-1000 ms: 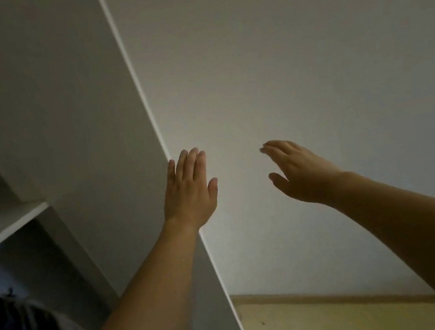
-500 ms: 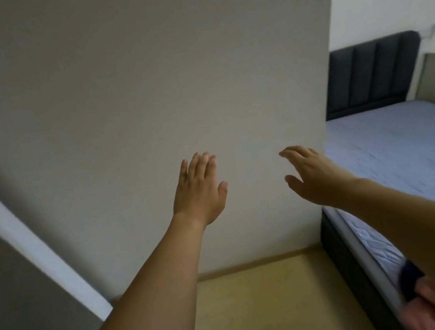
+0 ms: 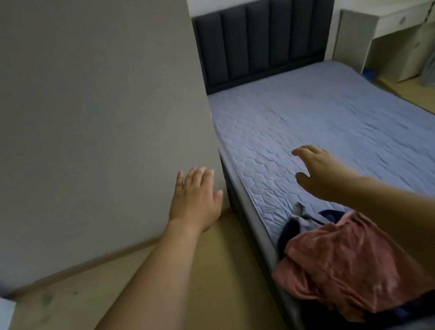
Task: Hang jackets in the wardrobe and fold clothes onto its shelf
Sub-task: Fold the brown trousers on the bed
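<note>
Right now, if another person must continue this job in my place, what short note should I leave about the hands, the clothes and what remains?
Left hand: open, holds nothing, raised in front of the grey wall.
Right hand: open, fingers relaxed, holds nothing, stretched out over the bed.
Clothes: a pink garment lies crumpled on the near end of the bed, on top of dark navy clothing; a grey piece shows beside it.
Done: cannot tell from this view; the wardrobe's inside is not visible.
Left: this pile is not yet folded or hung. A likely next step is to pick up the pink garment.
</note>
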`<state>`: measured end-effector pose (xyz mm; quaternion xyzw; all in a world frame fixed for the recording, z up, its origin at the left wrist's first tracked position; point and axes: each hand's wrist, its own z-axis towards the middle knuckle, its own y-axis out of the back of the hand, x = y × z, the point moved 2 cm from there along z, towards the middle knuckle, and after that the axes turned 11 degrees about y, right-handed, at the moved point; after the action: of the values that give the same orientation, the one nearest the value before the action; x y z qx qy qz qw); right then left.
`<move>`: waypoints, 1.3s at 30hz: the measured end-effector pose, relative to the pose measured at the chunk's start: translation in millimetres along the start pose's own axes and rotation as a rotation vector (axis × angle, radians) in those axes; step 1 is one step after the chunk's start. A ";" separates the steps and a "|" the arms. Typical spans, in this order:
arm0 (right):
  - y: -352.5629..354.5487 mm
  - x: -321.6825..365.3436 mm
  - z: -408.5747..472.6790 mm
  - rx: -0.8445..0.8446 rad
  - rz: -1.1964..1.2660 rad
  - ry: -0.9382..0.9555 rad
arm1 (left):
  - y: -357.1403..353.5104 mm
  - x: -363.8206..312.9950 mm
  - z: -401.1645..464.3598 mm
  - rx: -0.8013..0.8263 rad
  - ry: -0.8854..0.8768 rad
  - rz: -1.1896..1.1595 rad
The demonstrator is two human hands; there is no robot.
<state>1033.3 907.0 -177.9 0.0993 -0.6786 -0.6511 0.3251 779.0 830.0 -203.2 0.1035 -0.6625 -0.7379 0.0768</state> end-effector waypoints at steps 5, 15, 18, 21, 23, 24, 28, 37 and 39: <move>-27.1 -112.8 -18.0 0.184 0.037 -0.099 | -72.2 -57.2 5.5 0.148 0.103 -0.027; -121.7 -317.2 -10.7 0.494 -0.044 -0.136 | -279.9 -218.3 8.8 0.744 0.768 -0.666; -180.6 -345.8 21.6 0.613 -0.035 -0.040 | -358.4 -267.9 -16.5 0.886 0.928 -0.777; -255.9 -342.5 47.2 0.740 -0.029 0.153 | -418.2 -299.2 -44.4 0.957 1.039 -0.849; -307.1 -333.6 56.8 0.798 -0.007 0.269 | -455.7 -316.2 -54.7 1.033 1.127 -0.912; -332.3 -328.3 58.4 0.822 0.002 0.323 | -471.5 -322.6 -57.9 1.056 1.170 -0.956; -417.1 -315.8 58.3 0.894 -0.002 0.462 | -519.0 -337.7 -68.6 0.947 1.301 -1.042; -483.4 -321.0 59.0 0.905 -0.117 0.393 | -528.2 -338.5 -93.7 0.547 1.311 -0.829; -472.7 -314.1 60.2 0.922 -0.168 0.451 | -515.4 -337.3 -92.4 0.426 1.284 -0.828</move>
<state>1104.0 1069.1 -720.6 0.4243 -0.7976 -0.2706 0.3326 1140.9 882.5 -707.4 0.7593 -0.5233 -0.3598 0.1419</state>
